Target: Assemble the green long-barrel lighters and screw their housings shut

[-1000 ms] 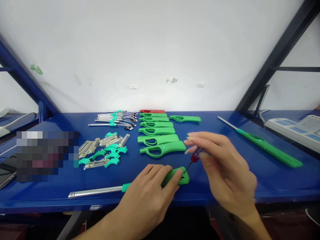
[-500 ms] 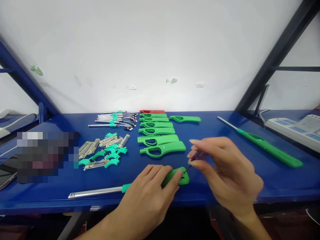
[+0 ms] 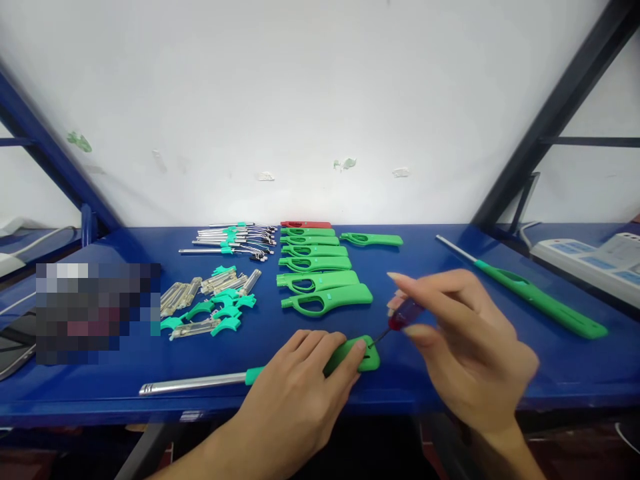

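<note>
My left hand point(image 3: 305, 387) is wrapped over a green lighter point(image 3: 370, 363) lying near the table's front edge, its silver tube point(image 3: 195, 383) pointing left. In my right hand point(image 3: 465, 340) a small screwdriver point(image 3: 403, 313) with a dark red and purple handle is held between the fingers. Its thin shaft slants down to the lighter's right end, where the tip meets a small hole. Beyond my left hand lies a column of green handle shells point(image 3: 345, 295), with a red shell point(image 3: 313, 225) at its far end.
Silver tubes with wires point(image 3: 225, 237) lie at the back left, before clear cartridges point(image 3: 195, 328) and teal pieces point(image 3: 227, 324). Another green shell point(image 3: 377, 239) is behind. A green lighter point(image 3: 545, 297) and a white power strip point(image 3: 590, 260) are at right.
My right hand has shifted slightly right, and its fingers have loosened around the screwdriver, showing more of the handle and shaft. My left hand still holds the lighter in place.
</note>
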A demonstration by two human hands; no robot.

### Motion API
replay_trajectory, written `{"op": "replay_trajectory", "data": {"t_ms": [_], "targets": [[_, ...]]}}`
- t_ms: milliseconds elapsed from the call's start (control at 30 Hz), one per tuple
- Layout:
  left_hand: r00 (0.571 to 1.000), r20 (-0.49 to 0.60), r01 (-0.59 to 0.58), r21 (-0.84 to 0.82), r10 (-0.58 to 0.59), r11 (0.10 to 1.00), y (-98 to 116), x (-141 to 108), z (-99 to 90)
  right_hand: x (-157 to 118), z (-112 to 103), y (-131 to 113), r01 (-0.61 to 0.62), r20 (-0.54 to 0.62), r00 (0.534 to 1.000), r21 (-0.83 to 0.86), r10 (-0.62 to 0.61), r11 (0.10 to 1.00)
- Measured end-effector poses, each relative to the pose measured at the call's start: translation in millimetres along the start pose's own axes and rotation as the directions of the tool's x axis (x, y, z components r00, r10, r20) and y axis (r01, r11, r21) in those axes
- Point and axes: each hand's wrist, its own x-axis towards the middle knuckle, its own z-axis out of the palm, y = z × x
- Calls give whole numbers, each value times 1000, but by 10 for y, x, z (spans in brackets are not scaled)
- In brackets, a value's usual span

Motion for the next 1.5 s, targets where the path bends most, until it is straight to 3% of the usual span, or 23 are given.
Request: {"op": "replay_trajectory", "data": {"t_ms": [133,333,467,667,900,1200,1400,1500], "targets": [[1000,16,6,3,-6,1000,5,9,-13,0,15,-13,-57,108,993,86,47,995],[1000,12,10,-9,-10,1000,2,-3,-12,17,32,-22,-14,-32,999,30,15,999],[1000,13,13,-10,-13,1000,-2,-7,7,18,10,-43,-75,46,996,94,71,993],[1000,3,7,0,-7,1000,4,-9,5,23,19,-38,-53,-16,998,101,55,993],[1000,11,16,-7,-16,1000,7,4,-16,4,24,-47,-113,61,993,162,104,980],[1000,-7,4,-3,-4,1000,-6,16,-18,-7,35,-25,-94,-51,994,82,98,992],[1000,-5,-6,24,6,1000,-14,-20,-5,-70,-65,30,-184,-199,965,-42,173,982],[1000,-4,-18,34,18,999,-12,-25,-1,-89,-118,18,-201,-218,959,-77,180,977]]}}
